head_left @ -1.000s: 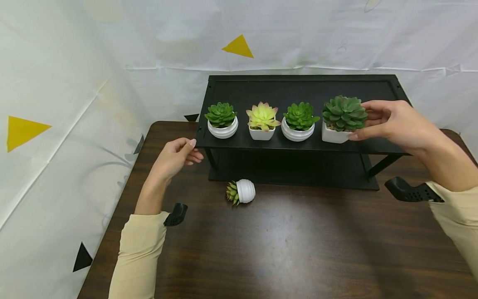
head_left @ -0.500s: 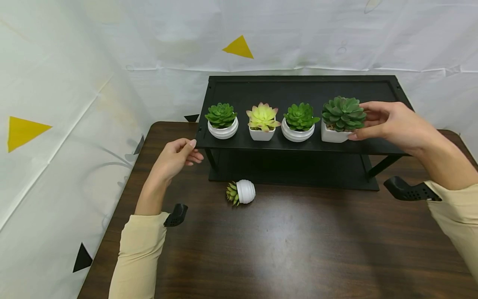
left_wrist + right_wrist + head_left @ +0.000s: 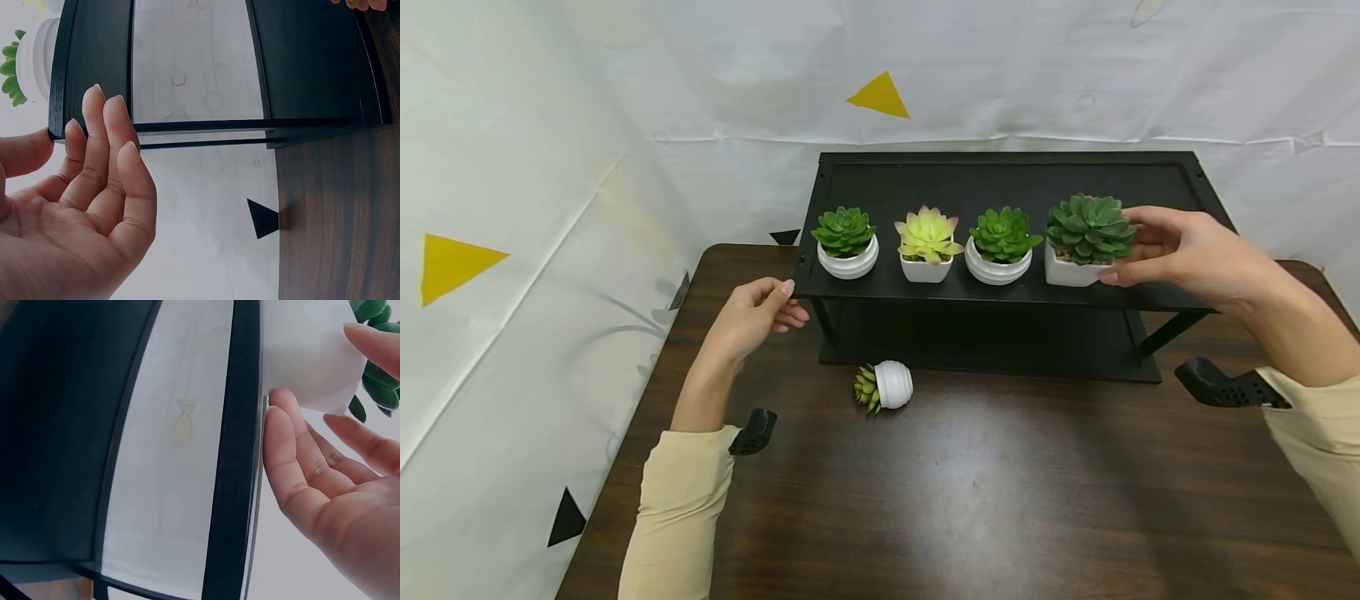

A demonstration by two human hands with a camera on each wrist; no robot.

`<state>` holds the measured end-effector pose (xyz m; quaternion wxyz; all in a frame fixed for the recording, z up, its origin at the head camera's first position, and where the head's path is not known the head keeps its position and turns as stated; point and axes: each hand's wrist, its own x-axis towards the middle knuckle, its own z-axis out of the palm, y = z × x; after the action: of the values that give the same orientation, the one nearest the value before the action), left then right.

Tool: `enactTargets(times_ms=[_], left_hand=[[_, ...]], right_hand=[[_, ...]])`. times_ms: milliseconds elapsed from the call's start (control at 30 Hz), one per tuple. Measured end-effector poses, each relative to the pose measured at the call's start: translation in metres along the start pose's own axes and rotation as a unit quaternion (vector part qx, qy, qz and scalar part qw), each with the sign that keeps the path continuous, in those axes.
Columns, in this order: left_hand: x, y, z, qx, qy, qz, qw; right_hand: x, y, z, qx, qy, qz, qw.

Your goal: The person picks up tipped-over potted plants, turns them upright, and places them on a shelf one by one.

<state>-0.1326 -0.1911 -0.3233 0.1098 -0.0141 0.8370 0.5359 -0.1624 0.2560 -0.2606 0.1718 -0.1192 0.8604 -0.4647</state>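
Note:
At the right end of a black two-tier shelf [image 3: 1000, 179], my right hand [image 3: 1195, 254] holds a dark green succulent in a square white pot [image 3: 1072, 271], thumb in front and fingers at its side. The pot stands upright near the top board's front edge. In the right wrist view the fingertips [image 3: 282, 425] lie close along the board's edge. My left hand [image 3: 741, 317] pinches the board's front left corner, thumb at the edge and fingers below. Left of the held plant, in a row, stand a green succulent [image 3: 1002, 237], a yellow-green one [image 3: 927, 237] and another green one [image 3: 846, 233].
A small potted succulent [image 3: 892, 384] lies on its side on the dark wooden table [image 3: 985, 500], in front of the shelf's lower tier [image 3: 977, 333]. A white sheet [image 3: 737, 83] with coloured triangles hangs behind and to the left.
My right wrist has shifted very slightly to the right and down since half a second ago. The left hand, the shelf and the plants keep their places.

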Motion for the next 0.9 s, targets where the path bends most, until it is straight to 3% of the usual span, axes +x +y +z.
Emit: enactTargets(times_ms=[200,300,567,900], left_hand=[[-0.001,0.0,0.0,0.0,0.0,0.001,1.0],[-0.001,0.001,0.0,-0.001,0.001,0.002,1.0],[-0.001,0.002,-0.001,-0.001,-0.002,0.003,1.0],[0.0,0.001,0.0,-0.002,0.0,0.0,1.0]], right_hand=[[-0.007,0.004,-0.003,-0.048,0.004,0.032,0.998],[-0.011,0.005,-0.005,-0.047,0.003,0.041,0.998],[-0.017,0.008,-0.001,-0.052,0.016,0.009,0.998],[-0.025,0.013,0.003,-0.055,0.03,0.006,0.998]])
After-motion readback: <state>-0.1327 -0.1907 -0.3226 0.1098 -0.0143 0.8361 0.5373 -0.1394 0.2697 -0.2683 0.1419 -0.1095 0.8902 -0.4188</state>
